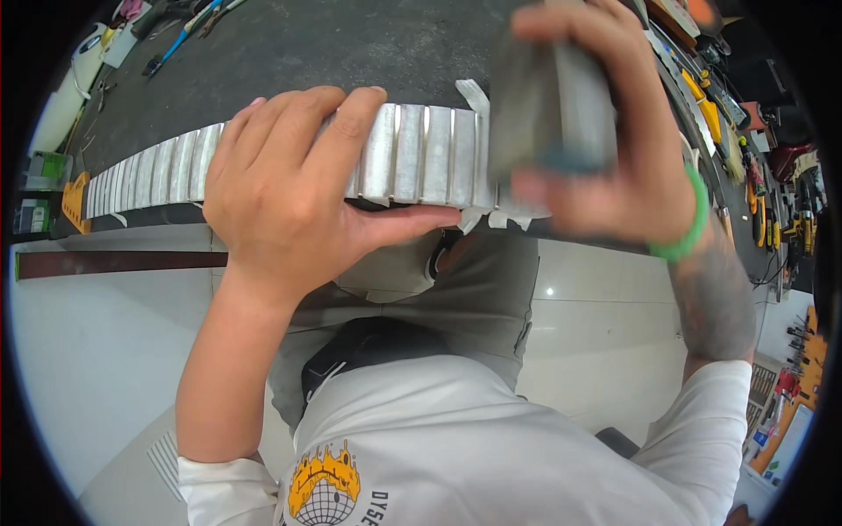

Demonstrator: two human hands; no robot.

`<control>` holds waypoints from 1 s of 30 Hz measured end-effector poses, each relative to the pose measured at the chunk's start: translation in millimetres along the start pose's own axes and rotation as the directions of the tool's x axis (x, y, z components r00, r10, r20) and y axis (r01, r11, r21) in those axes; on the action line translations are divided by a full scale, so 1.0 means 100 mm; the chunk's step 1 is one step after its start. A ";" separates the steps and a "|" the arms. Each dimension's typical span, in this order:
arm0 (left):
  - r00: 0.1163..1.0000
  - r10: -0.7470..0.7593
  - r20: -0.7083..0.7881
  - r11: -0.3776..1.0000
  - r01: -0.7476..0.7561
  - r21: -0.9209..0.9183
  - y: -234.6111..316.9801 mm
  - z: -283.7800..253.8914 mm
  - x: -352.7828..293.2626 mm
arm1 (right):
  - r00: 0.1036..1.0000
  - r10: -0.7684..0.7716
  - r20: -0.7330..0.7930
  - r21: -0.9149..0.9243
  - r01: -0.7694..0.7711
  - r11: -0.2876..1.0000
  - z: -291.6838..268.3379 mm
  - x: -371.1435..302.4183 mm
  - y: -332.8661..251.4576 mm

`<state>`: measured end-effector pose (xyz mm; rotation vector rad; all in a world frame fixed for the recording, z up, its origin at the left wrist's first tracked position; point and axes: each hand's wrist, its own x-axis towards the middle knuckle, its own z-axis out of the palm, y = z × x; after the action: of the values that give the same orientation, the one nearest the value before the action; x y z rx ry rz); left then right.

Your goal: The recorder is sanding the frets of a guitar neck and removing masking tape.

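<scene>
A long guitar neck (408, 149) lies across the near edge of the dark bench, with silvery-grey tape strips between its metal frets. My left hand (285, 167) rests over its middle, fingers across the strips and thumb stretched along the near edge, holding it. At its right end, my right hand (645, 114) grips a grey block (553, 105) like a sanding block, fingers at the far side and thumb at the near side. Motion blurs block and hand, so whether the block touches the neck is unclear. Loose tape ends (474, 95) stick out beside it.
The dark bench top (386, 44) spreads beyond the neck. A yellow-orange piece (77, 202) stands at the neck's left end. A blue-handled brush (180, 44) lies far left. Several hand tools (761, 206) line the right side. My lap is below the bench edge.
</scene>
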<state>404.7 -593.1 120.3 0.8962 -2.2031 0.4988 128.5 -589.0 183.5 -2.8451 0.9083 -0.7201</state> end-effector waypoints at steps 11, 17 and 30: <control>1.000 0.013 -0.009 1.000 -0.013 -0.028 -0.02 0.05 -0.02 | 0.997 -0.051 -0.058 0.066 0.055 0.996 0.04 -0.01 -0.11; 0.999 -0.011 0.030 0.999 0.012 -0.042 0.02 0.00 0.04 | 0.977 0.041 -0.209 0.196 0.001 0.981 0.43 -0.28 -0.02; 1.000 0.004 0.009 0.999 -0.004 0.033 0.06 -0.01 0.04 | 0.916 0.396 0.063 0.677 -0.331 0.657 -0.36 0.14 0.39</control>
<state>398.5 -589.8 123.1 0.9126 -2.2108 0.5357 101.4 -626.6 213.4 -1.9202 0.9361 -0.8975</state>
